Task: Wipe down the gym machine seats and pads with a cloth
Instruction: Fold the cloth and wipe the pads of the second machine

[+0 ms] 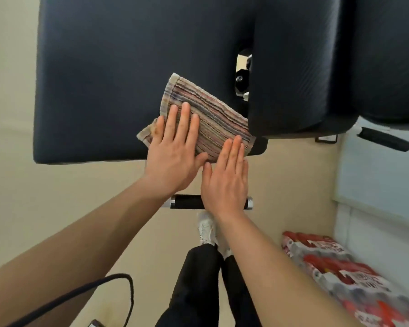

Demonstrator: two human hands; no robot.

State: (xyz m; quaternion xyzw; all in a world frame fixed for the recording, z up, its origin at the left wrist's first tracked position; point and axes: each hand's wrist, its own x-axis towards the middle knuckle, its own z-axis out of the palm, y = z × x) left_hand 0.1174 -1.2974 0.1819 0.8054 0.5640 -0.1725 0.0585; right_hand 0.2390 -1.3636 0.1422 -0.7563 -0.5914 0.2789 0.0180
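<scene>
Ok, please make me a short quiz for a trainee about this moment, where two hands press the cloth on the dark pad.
1. True or false: both hands lie flat with fingers stretched out on the striped cloth.
2. Which part of the large dark pad does the cloth cover? A) the far left edge B) the near edge, close to the gap beside the second pad C) the middle
3. Fill in: below the right hand a black ____ with chrome ends is visible.

Key:
1. True. The left hand lies mostly on the cloth; the right hand reaches it only with the fingertips.
2. B
3. bar
</scene>
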